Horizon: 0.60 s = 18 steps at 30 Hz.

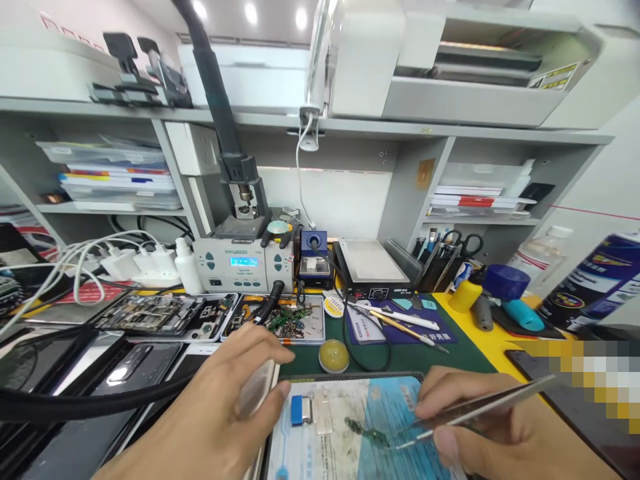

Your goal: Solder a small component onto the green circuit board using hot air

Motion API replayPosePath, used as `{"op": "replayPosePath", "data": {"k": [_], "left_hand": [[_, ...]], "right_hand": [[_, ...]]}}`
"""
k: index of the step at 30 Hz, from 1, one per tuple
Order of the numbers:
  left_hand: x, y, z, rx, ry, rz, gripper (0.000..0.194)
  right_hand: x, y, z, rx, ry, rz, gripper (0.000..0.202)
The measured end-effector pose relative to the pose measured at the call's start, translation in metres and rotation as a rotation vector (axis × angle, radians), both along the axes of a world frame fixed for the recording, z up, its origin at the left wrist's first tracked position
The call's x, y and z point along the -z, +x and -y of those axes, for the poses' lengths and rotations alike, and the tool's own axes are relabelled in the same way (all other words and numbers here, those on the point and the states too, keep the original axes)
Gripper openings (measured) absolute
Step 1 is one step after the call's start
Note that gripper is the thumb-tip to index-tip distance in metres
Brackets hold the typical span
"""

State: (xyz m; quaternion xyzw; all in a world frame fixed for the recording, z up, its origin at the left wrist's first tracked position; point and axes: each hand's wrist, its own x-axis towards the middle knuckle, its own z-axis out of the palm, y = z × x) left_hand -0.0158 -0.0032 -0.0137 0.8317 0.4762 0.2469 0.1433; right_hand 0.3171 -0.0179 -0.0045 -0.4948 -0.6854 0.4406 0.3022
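Observation:
My right hand (480, 427) pinches metal tweezers (470, 408) above a blue and white mat (333, 467), their tips beside a small green circuit piece (367, 432). At the mat's left edge, my left hand (235, 400) curls around a pale, flat, case-like object (257, 393), thumb and fingers on either side of it. A blue and silver connector (301, 410) lies on the mat between the hands, next to a small clear piece (325, 417).
Behind the mat sit a round yellow tin (333, 356), trays of circuit parts (295, 323), a soldering station (245, 267) and a flat heating plate (373, 261). Phones (135, 373) lie at left. A black cable (100, 403) crosses near my left forearm.

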Motion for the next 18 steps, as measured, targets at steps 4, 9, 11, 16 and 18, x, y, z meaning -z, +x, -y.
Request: {"op": "replayPosePath", "data": {"k": [4,9,11,16,18], "left_hand": [[-0.026,0.016,-0.015,0.010,-0.113,-0.077,0.022],[-0.042,0.036,-0.005,0.089,-0.127,-0.072,0.018],[-0.043,0.040,0.000,0.106,-0.137,-0.100,0.018],[-0.054,0.038,-0.011,0.035,-0.174,-0.241,0.020],[-0.060,0.033,-0.014,0.007,-0.193,-0.263,0.023]], "right_hand": [[-0.003,-0.001,0.000,-0.078,-0.061,-0.138,0.022],[0.001,0.004,0.000,-0.148,0.001,-0.163,0.014],[0.000,0.006,0.000,-0.146,0.007,-0.158,0.015],[-0.006,0.007,-0.003,-0.102,0.016,-0.203,0.025],[-0.007,0.008,-0.005,-0.085,0.020,-0.215,0.028]]}}
